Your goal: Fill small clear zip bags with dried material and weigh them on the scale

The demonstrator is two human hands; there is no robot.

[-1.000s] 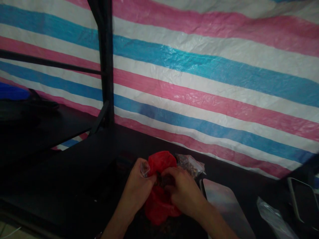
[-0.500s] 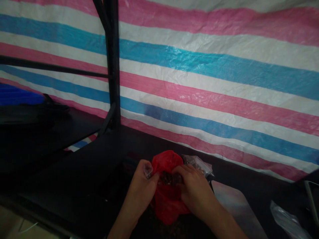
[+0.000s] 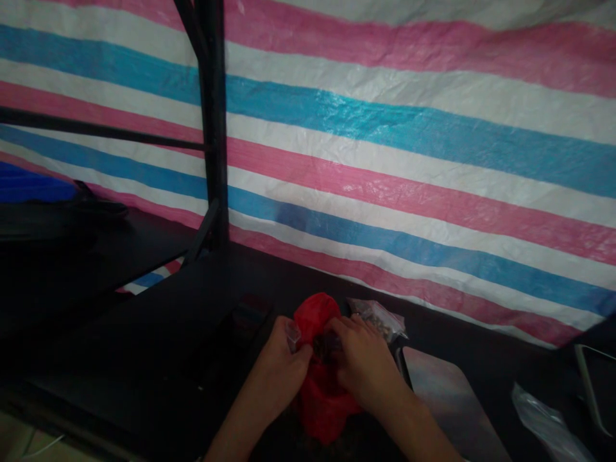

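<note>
A red plastic bag point(image 3: 323, 407) sits open between my hands on the black table, with small dark pieces point(image 3: 323, 346) in its mouth. My left hand point(image 3: 283, 359) is closed at the bag's left edge, and a small clear plastic bag point(image 3: 292, 335) sticks up from its grip. My right hand point(image 3: 360, 359) is at the right side of the mouth, its fingers bent in over the dark pieces. What those fingertips pinch is too dark to make out. Just behind my right hand lies a clear zip bag point(image 3: 380, 317) of small pieces.
A pale, round-cornered flat board point(image 3: 447, 391) lies right of my right arm. Farther right are a clear plastic wrapper point(image 3: 546, 417) and a light-rimmed dark object point(image 3: 591, 385). A black metal post point(image 3: 215, 128) rises at the back left before a striped plastic sheet point(image 3: 409, 141).
The view has shifted slightly. The red bag's opening looks narrower, with my right hand's fingers closer to my left. My left hand still has the clear plastic.
</note>
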